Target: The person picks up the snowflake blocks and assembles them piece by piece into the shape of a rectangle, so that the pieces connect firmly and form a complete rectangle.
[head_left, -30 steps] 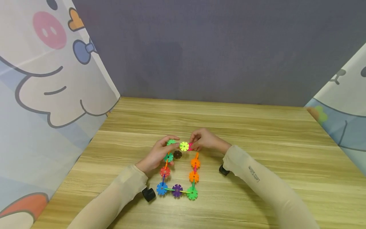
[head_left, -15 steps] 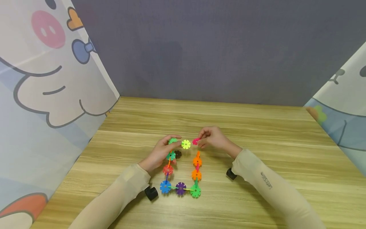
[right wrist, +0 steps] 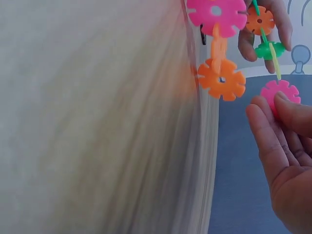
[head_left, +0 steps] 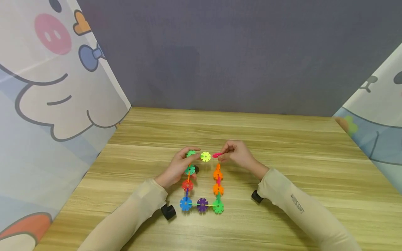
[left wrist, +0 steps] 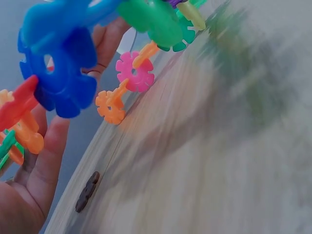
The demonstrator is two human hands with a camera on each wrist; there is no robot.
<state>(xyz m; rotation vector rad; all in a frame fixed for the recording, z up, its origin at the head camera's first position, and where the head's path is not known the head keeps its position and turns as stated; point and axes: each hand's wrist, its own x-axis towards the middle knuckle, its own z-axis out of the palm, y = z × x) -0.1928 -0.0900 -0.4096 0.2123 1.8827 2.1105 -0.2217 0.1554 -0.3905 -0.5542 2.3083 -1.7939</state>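
Observation:
A chain of notched interlocking plastic discs forms a box-like outline in the head view. Its lower edge runs from a blue disc (head_left: 186, 204) past a purple disc (head_left: 202, 205) to a green disc (head_left: 218, 206). My left hand (head_left: 180, 166) grips the chain's upper left, around a light green disc (head_left: 190, 153). From there a yellow disc (head_left: 205, 156) sticks out to the right. My right hand (head_left: 240, 154) pinches a pink disc (head_left: 217, 155) close beside the yellow one; whether they touch I cannot tell. An orange disc (head_left: 218, 174) tops the right side, below the pink one.
A dark brown disc (left wrist: 87, 191) lies loose on the wooden table (head_left: 282, 146), partly hidden in the head view. Black wrist devices (head_left: 168, 211) hang under both sleeves. A grey panel (head_left: 235, 55) stands behind the table, with cartoon-printed panels (head_left: 62, 104) at the sides.
My right hand has moved rightward and slightly up with the pink disc, away from the yellow disc. The chain and my left hand have shifted a little to the right.

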